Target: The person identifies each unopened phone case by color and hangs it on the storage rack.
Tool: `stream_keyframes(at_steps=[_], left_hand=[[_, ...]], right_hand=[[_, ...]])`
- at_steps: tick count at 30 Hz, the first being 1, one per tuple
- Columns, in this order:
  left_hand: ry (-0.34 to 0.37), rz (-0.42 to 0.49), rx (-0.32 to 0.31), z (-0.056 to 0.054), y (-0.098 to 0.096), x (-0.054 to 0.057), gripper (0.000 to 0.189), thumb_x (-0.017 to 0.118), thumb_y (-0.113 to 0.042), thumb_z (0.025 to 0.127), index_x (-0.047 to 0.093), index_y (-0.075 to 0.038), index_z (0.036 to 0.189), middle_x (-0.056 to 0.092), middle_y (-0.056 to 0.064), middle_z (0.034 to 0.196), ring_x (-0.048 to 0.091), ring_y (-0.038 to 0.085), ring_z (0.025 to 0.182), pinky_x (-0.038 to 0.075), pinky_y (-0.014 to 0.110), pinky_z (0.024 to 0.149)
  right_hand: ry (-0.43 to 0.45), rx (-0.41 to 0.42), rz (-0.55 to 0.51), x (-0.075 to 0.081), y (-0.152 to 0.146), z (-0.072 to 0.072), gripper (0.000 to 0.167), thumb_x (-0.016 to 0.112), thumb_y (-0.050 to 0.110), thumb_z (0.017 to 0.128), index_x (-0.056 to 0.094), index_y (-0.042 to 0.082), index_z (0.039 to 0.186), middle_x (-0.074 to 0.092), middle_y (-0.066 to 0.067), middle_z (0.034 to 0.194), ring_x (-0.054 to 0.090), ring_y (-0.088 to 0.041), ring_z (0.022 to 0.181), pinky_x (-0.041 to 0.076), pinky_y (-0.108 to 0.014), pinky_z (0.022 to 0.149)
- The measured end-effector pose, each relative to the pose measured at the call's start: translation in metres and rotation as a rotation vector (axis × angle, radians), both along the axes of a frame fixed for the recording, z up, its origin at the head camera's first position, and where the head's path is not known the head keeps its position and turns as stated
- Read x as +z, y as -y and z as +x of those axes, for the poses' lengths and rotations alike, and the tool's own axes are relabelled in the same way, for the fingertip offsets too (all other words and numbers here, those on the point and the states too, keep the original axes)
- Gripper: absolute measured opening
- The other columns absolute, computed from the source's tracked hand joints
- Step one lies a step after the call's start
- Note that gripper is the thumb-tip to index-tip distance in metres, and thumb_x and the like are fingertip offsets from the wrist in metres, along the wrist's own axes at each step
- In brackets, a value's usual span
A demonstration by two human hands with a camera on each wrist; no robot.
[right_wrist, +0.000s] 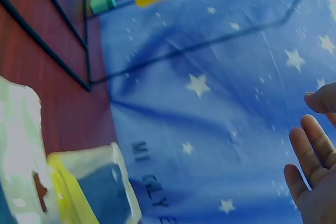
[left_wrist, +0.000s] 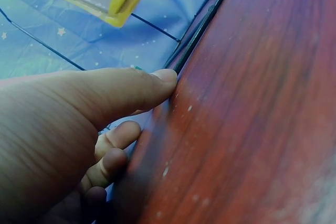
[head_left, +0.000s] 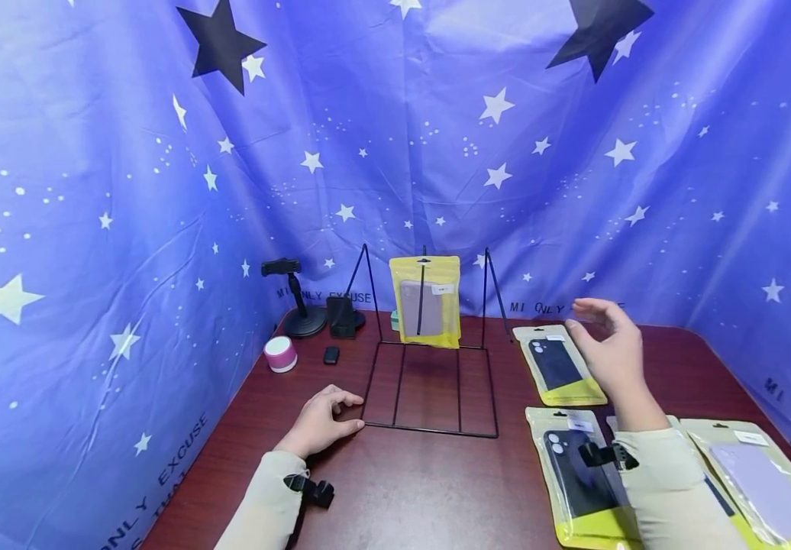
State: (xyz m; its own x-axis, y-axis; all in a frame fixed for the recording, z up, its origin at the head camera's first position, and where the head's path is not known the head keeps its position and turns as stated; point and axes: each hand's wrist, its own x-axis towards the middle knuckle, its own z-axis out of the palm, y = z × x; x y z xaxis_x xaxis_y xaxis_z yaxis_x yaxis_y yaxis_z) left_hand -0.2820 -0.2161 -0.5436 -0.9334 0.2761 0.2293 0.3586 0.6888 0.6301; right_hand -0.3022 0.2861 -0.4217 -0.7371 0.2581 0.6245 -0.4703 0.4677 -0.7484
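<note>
A black wire display rack [head_left: 430, 433] stands on the table, with a yellow-edged pouch [head_left: 452, 305] holding a lilac phone case hung from its middle hook. At the rack's front left corner, my left hand [head_left: 320, 420] holds the wire frame, thumb and forefinger touching it. The left wrist view shows the thumb [left_wrist: 131, 90] against the wire, other fingers bent behind. Holding nothing, my right hand [head_left: 611, 347] is raised with loosely bent fingers. Nearest to it, a pouch with a dark phone case [head_left: 555, 363] lies right of the rack.
More pouched phone cases lie at the front right, including a dark one [head_left: 577, 473] and a lilac one [head_left: 766, 481]. Back left are a black phone stand [head_left: 305, 321], a pink-and-white round container [head_left: 280, 354] and a small black item [head_left: 330, 355]. A starry blue curtain [head_left: 340, 114] surrounds the table.
</note>
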Motion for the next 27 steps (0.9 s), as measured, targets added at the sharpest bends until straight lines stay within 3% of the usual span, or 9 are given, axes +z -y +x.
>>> stream_keyframes(at_steps=[10,13,22,27], left_hand=[[-0.008,0.016,-0.004,-0.001,0.002,-0.002,0.035,0.092,-0.031,0.081,0.078,-0.028,0.113,0.061,-0.011,0.099,0.054,0.011,0.089,0.048,0.032,0.081],[-0.011,0.013,-0.004,-0.002,0.003,-0.003,0.035,0.092,-0.032,0.081,0.078,-0.029,0.113,0.061,-0.012,0.099,0.054,0.011,0.089,0.049,0.032,0.081],[-0.005,0.008,-0.006,-0.001,0.003,-0.004,0.035,0.092,-0.032,0.082,0.078,-0.029,0.114,0.061,-0.013,0.099,0.054,0.011,0.089,0.048,0.033,0.081],[-0.002,0.008,-0.007,-0.001,0.002,-0.003,0.035,0.092,-0.032,0.082,0.078,-0.029,0.114,0.061,-0.012,0.099,0.054,0.011,0.089,0.048,0.033,0.082]], right_hand=[[0.094,-0.097,-0.041,-0.003,-0.031,-0.003,0.041,0.076,0.01,0.096,0.066,0.007,0.135,0.07,-0.008,0.123,0.062,0.001,0.107,0.047,-0.021,0.095],[0.127,-0.11,-0.047,-0.008,-0.035,-0.006,0.044,0.076,0.011,0.096,0.063,0.008,0.139,0.068,-0.01,0.127,0.062,-0.002,0.106,0.049,-0.024,0.096],[0.222,-0.135,-0.004,-0.031,-0.05,-0.015,0.052,0.077,0.014,0.096,0.058,0.007,0.144,0.064,-0.019,0.133,0.059,0.003,0.101,0.045,-0.013,0.086],[0.329,-0.14,0.045,-0.039,-0.06,-0.014,0.057,0.076,0.017,0.097,0.053,0.006,0.149,0.062,-0.023,0.136,0.062,-0.011,0.107,0.044,-0.011,0.079]])
